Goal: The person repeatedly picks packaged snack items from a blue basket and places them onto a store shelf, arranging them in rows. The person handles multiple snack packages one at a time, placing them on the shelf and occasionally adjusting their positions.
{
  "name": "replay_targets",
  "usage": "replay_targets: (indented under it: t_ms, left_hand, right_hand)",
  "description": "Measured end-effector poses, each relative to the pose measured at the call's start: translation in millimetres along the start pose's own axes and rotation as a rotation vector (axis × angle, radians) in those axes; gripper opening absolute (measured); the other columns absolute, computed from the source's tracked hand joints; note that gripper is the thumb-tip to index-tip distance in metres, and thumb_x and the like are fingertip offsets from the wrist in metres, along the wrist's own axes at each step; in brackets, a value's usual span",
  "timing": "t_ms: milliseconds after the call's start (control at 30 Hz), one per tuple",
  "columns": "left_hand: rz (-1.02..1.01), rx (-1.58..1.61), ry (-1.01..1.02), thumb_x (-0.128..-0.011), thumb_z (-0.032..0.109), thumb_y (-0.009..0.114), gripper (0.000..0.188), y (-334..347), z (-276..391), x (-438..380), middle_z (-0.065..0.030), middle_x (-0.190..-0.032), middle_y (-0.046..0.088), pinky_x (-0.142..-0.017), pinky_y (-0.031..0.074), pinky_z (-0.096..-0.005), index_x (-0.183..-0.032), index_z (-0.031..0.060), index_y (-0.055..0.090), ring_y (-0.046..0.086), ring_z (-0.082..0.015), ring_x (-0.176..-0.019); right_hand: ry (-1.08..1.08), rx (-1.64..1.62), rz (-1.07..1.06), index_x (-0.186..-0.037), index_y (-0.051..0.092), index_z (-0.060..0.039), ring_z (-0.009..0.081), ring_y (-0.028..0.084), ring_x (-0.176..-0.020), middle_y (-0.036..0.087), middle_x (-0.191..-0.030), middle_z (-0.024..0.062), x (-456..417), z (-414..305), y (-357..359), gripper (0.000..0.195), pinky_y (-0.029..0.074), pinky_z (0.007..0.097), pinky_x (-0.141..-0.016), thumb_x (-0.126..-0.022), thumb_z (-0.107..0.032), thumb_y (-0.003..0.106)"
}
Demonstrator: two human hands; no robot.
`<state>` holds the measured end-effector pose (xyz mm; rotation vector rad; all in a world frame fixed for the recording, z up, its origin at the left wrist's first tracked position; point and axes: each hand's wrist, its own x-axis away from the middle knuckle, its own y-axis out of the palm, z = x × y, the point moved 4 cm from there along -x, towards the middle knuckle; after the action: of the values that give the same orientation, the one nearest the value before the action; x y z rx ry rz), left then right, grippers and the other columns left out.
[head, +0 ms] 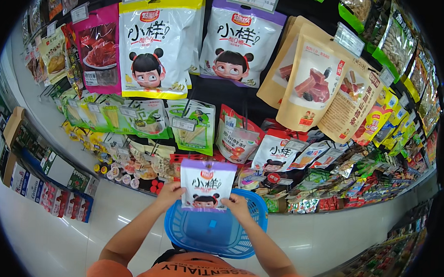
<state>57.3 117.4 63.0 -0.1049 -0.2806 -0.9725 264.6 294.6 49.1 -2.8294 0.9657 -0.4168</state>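
Both my hands hold a white snack bag (207, 184) with purple top and bottom bands and a cartoon face on its front. My left hand (170, 192) pinches its left edge, and my right hand (237, 205) pinches the lower right edge. The bag is upright, facing me, above a blue plastic shopping basket (171, 229). The visible part of the basket's floor shows a small bright square patch. A larger-looking purple-topped bag (231, 42) of matching design hangs on the rack ahead, beside a yellow-topped one (155, 46).
Brown paper snack pouches (308, 79) hang to the upper right, a pink pouch (97, 55) to the upper left. Green packets (192, 126) and a red-and-white pouch (239, 135) hang lower. Stacked drink cartons (56, 187) stand on the left. Pale tiled floor (129, 223) surrounds the basket.
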Motion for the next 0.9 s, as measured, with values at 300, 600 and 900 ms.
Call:
replay_targets:
  t_ms: [300,600,900]
  left_hand:
    - [0.139,-0.662,0.067,-0.085,0.023,0.057,0.025,34.9,-92.1,-33.7,-0.0239,-0.085,0.064,-0.072,0.048,-0.0481,-0.089,-0.0003,0.065,0.061,-0.0420,-0.082]
    - [0.209,-0.550,-0.162,-0.088,0.023,0.052,0.035,41.3,-154.2,-51.8,-0.0266,-0.106,0.062,-0.087,0.046,-0.0464,-0.117,0.0025,0.056,0.059,-0.0432,-0.099]
    - [0.074,-0.318,-0.207,-0.083,0.014,0.065,0.072,44.6,-113.1,-22.3,-0.0223,-0.136,0.047,-0.092,0.046,-0.0391,-0.144,0.0032,0.028,0.057,-0.0315,-0.112]
  right_hand:
    - [0.227,0.006,0.214,-0.091,0.064,0.0007,0.0124,0.054,-0.065,0.060,-0.072,0.0042,-9.1,134.4,22.9,0.025,0.043,0.0297,-0.059,-0.081,-0.021,0.071]
    - [0.427,0.206,0.087,-0.113,0.056,0.0015,0.0201,0.058,-0.088,0.062,-0.098,0.0114,-26.5,166.9,28.1,0.041,0.046,0.0336,-0.075,-0.083,-0.022,0.070]
    - [0.151,0.393,0.263,-0.126,0.050,-0.0011,0.0278,0.066,-0.093,0.062,-0.113,0.0201,-12.8,127.7,24.6,0.050,0.052,0.0360,-0.079,-0.082,-0.017,0.069]
